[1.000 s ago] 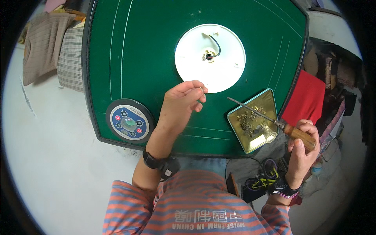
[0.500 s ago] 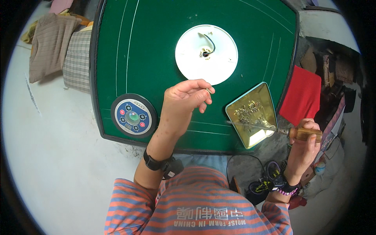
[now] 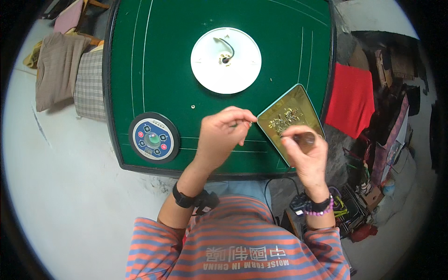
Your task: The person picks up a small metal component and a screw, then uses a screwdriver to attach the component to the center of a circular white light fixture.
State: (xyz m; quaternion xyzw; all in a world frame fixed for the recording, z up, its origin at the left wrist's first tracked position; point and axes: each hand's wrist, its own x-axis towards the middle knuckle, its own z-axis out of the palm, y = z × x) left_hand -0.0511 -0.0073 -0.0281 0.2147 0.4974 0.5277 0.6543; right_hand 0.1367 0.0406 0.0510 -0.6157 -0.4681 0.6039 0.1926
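in the head view, the left hand (image 3: 221,134) pinches nearly closed, contents untellable; the right hand (image 3: 308,162) curls round a brown tool handle (image 3: 306,138) above the tray (image 3: 303,99) of small metal screws (image 3: 290,115). a low wrist could tip its rim, scattering them near the white disc (image 3: 238,77).

The bare left hand (image 3: 221,135) hovers inside the near edge of the green felt worktop (image 3: 168,60), thumb and forefinger pinched, the remaining fingers curled; the bare right hand (image 3: 309,161) is closed in a grip by the near right corner, both elbows bent
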